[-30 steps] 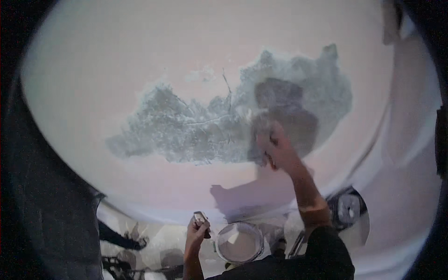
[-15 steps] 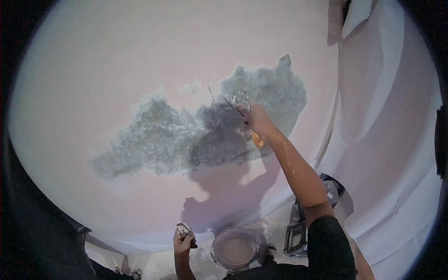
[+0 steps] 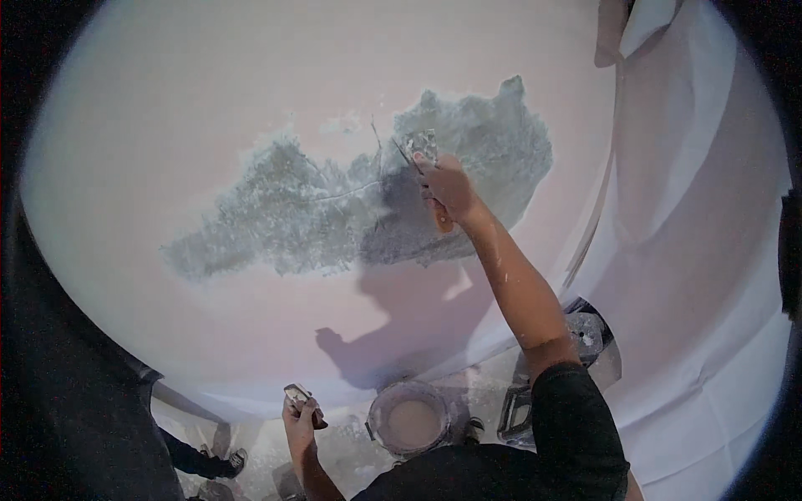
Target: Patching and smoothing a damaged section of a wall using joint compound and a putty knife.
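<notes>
A putty knife with an orange handle [image 3: 443, 219] is gripped in my right hand [image 3: 451, 184], its plaster-smeared blade [image 3: 423, 145] against the wall's grey patch [image 3: 489, 159]. Just left of the blade, thin dark cracks run through that patch, and a pale curved line crosses its middle. Low and away from the wall, my left hand [image 3: 301, 417] is closed around a small scraper-like piece with whitish paste on top [image 3: 296, 392]; its exact kind is unclear. Fingers partly hide the knife's neck.
Below the wall stands a round bucket [image 3: 412, 423] of pale mix. Right of it is a dark frame-like object [image 3: 518, 413], partly behind my arm. White sheeting [image 3: 668, 275] hangs along the right. Another person's shoe [image 3: 237, 462] shows at lower left.
The view has shifted, so the grey patch appears higher. My right hand stays at nearly the same spot on it, with the knife handle swung slightly left. My left hand has moved left.
</notes>
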Motion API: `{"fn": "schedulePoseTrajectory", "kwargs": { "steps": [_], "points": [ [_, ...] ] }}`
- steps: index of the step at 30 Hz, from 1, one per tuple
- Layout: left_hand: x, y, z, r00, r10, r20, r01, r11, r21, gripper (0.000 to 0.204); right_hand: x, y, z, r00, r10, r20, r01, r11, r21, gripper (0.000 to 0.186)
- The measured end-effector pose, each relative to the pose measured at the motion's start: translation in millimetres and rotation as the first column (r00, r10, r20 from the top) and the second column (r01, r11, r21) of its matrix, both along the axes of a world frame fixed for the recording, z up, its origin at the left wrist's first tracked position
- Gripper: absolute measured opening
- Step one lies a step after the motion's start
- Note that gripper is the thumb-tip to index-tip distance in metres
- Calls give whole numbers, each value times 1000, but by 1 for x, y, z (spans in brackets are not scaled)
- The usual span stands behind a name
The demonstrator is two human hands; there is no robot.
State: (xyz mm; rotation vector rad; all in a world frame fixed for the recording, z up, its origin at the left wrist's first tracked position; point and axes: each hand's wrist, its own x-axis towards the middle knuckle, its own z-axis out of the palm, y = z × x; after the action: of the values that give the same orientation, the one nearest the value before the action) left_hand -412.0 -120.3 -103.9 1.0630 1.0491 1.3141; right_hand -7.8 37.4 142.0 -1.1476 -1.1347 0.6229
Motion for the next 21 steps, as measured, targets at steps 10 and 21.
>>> {"fn": "schedulePoseTrajectory", "kwargs": {
  "steps": [10, 21],
  "points": [
    [13, 2, 13, 997, -61, -37, 60, 998, -34, 7, 10, 18, -20, 994, -27, 108, 20, 998, 66, 30],
    [12, 3, 9, 999, -27, -27, 27, 1000, 1, 14, 6, 22, -21, 994, -90, 65, 90, 996, 2, 38]
  ]
}}
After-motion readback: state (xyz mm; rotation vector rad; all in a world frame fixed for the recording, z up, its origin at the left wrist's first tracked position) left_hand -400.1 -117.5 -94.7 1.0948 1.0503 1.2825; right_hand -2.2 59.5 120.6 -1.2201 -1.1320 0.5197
